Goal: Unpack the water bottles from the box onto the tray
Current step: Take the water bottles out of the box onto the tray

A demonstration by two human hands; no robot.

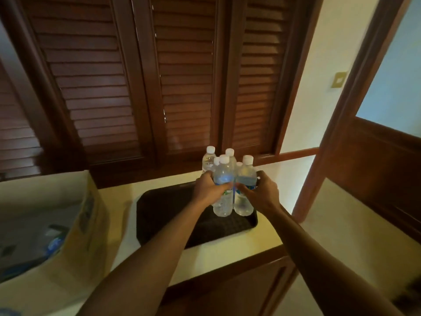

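A group of clear water bottles (224, 179) with white caps is seen at the far right end of a black tray (164, 215). About 6 caps can be counted. The bottles are see-through, with blue labels round the middle. The front left bottle (222, 201) is gripped by the left hand (208, 189), with fingers curled round its label. The front right bottle (245, 197) is gripped the same way by the right hand (262, 192). Both bottles are held upright, side by side and touching, low over the tray. The tray is set on a pale counter (227, 254). An open cardboard box (88, 215) is seen at the left, with blurry shapes inside.
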